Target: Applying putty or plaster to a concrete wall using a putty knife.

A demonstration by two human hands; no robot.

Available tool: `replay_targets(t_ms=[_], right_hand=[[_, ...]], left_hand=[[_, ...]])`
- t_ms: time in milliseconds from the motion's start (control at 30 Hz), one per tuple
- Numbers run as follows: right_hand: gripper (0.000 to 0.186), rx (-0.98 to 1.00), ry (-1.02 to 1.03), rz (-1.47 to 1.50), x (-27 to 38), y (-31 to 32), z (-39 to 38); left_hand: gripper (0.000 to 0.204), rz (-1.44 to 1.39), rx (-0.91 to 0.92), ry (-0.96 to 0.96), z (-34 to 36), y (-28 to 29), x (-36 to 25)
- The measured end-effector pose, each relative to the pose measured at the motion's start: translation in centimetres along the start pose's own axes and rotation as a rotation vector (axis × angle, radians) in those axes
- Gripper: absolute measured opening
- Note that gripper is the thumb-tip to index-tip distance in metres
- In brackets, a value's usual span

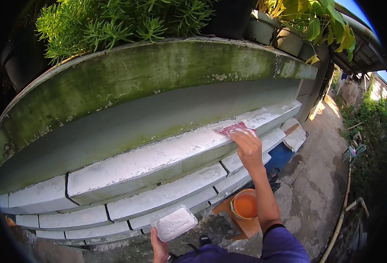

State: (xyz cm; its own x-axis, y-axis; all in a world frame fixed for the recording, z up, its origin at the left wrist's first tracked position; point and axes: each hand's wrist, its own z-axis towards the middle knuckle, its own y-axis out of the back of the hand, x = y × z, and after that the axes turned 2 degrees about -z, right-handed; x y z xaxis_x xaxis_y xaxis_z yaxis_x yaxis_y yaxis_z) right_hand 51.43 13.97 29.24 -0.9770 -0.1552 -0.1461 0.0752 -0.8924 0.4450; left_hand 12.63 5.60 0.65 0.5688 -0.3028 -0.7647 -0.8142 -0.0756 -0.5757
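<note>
My right hand is closed on a red putty scraper pressed against the top of a long ledge. White paste coats much of that ledge, thick and uneven to the left of the scraper. My left hand, low in the picture, grips the edge of a clear plastic tub filled with white paste. The tub is held apart from the ledges, in front of the lowest ones.
Stepped lower ledges with dark gaps run below the coated one. A mossy overhanging slab bears potted plants. An orange bucket stands on a wooden stool. Rightward runs a concrete path beside a pipe.
</note>
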Motion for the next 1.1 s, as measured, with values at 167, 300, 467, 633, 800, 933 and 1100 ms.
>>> replay_targets(t_ms=[167,300,467,633,800,933,1100], right_hand=[[0.039,-0.09,0.031,-0.007,1.8,2.9,-1.8],[0.032,-0.146,0.091,-0.045,1.1,0.2,-0.1],[0.029,-0.036,0.04,0.046,1.2,-1.0,-1.0],[0.03,-0.135,0.091,-0.03,2.9,2.2,-2.4],[0.029,-0.101,0.063,-0.031,1.3,-0.9,0.0],[0.034,-0.079,0.05,0.023,2.7,0.3,-1.7],[0.024,-0.179,0.047,-0.06,4.0,3.0,-1.9]], left_hand=[[0.065,-0.019,-0.027,-0.034,0.0,-0.6,-0.7],[0.074,-0.033,-0.073,0.128,-0.5,-1.9,-1.5],[0.073,0.009,-0.09,0.142,-0.5,-2.6,-1.7],[0.074,-0.035,-0.115,0.099,-0.1,-1.0,-0.5],[0.073,0.004,-0.112,0.111,-0.6,-2.9,-1.7],[0.072,0.021,-0.108,0.054,-0.1,-2.3,-1.4],[0.072,0.0,-0.116,0.086,0.2,-1.6,-0.4]])
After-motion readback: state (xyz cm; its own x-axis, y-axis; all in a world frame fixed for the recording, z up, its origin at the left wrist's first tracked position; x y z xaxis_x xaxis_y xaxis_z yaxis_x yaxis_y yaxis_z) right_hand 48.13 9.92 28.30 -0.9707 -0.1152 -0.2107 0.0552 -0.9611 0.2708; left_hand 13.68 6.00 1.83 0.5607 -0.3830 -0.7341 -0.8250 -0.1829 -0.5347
